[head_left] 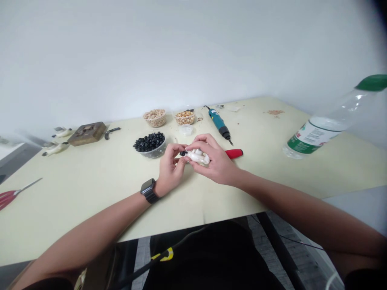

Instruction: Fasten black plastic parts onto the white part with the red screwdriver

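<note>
We've got a white part (198,157) in both hands, above the table (90,181) near its middle, and fingers hide some of it. The left hand (171,166) pinches its black end, finger and thumb together; the right hand (218,160) is clamped around the body. Behind the right hand we see a red handle (236,154), its other end covered. At far right the bottle (317,131) runs out of view at its cap; at far left a red tool (8,197) is cut off too.

There's open room left of the hands, and the front edge sits near the forearms.

Now the containers — a bowl (157,152) of black pieces (149,141), a tub (156,123) of tan bits (155,113), another tub (184,123) of yellowish bits (185,115).
</note>
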Motion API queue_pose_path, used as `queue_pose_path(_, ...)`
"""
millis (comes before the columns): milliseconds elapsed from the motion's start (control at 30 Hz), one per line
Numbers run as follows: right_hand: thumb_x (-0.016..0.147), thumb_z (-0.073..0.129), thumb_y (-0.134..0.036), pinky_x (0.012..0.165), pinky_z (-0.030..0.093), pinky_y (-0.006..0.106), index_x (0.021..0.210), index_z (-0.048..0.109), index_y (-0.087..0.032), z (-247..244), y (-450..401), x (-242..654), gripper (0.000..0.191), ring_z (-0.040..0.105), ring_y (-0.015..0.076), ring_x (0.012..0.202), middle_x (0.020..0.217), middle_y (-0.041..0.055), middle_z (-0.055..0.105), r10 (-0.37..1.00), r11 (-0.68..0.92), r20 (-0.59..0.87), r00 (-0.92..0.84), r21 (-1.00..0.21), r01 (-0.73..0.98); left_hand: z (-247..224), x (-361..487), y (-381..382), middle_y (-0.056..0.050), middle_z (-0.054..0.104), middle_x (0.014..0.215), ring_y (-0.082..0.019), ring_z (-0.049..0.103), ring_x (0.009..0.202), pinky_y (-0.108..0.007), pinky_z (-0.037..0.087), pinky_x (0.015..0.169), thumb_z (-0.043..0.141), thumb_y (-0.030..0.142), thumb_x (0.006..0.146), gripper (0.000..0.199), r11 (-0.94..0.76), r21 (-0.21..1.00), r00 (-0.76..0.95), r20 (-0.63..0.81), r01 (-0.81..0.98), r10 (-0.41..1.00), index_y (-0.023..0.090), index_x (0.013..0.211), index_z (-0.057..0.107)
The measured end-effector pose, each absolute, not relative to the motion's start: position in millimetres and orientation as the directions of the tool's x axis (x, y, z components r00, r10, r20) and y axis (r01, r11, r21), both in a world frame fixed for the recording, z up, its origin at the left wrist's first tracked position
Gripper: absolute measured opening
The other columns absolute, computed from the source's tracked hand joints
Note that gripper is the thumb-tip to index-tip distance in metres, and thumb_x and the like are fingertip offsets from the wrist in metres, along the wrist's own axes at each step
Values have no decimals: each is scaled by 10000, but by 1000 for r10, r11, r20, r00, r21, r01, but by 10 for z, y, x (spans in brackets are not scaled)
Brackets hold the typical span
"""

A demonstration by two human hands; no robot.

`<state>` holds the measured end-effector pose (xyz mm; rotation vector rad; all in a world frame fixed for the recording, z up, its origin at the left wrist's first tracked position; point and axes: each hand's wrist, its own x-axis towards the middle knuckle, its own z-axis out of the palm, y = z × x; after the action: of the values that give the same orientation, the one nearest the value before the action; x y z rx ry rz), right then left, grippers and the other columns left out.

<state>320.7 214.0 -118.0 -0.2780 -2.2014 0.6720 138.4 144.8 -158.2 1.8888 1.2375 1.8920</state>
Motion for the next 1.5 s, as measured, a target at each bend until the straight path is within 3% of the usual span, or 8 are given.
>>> queue_pose_path(333, 923, 686, -154, 1051, 531, 423, 1229, 652, -245, -1219, 2121, 3181, 321, 589, 236, 1197, 1246, 100, 525, 416, 838, 679, -605, -544, -33, -1570, 1415, 1442, -63, 658, 1104, -152, 693, 1075, -231, 581, 778, 723, 408, 971, 323, -622, 710, -193, 696, 330, 692, 210, 1094, 499)
queue_pose_path(567, 938, 649, -160, 1093, 513, 474, 1257, 638, -247, -1204, 2079, 3177, 331, 568, 264, 1258, 1283, 115, 509, 445, 836, 669, -595, -549, 8, -1569, 1505, 1403, -81, 611, 1197, -109, 660, 929, -211, 583, 706, 592, 437, 1043, 281, -578, 783, -168, 617, 227, 769, 239, 1147, 422)
queue_pose_path(967, 931, 644, -150, 1080, 526, 473, 1242, 635, -250, -1210, 2075, 3159, 327, 575, 265, 1230, 1266, 113, 514, 440, 848, 668, -601, -530, 32, -1603, 1575, 1377, -48, 526, 1169, -95, 624, 857, -230, 593, 700, 549, 491, 1050, 315, -510, 845, -187, 533, 160, 825, 277, 1173, 354)
queue_pose_path(1233, 922, 660, -144, 1090, 515, 466, 1236, 640, -244, -1227, 2088, 3148, 330, 581, 257, 1217, 1257, 105, 518, 433, 847, 672, -600, -532, 16, -1591, 1571, 1420, -18, 516, 1023, -96, 556, 891, -226, 500, 771, 571, 394, 1061, 209, -618, 704, -246, 705, 349, 665, 243, 1136, 447)
queue_pose_path(1500, 917, 657, -141, 1066, 526, 450, 1237, 631, -252, -1235, 2086, 3148, 339, 586, 251, 1213, 1256, 102, 519, 437, 840, 664, -607, -542, 12, -1623, 1563, 1431, -32, 517, 1042, -112, 552, 904, -239, 489, 751, 562, 460, 1056, 274, -584, 722, -259, 685, 372, 681, 238, 1132, 422)
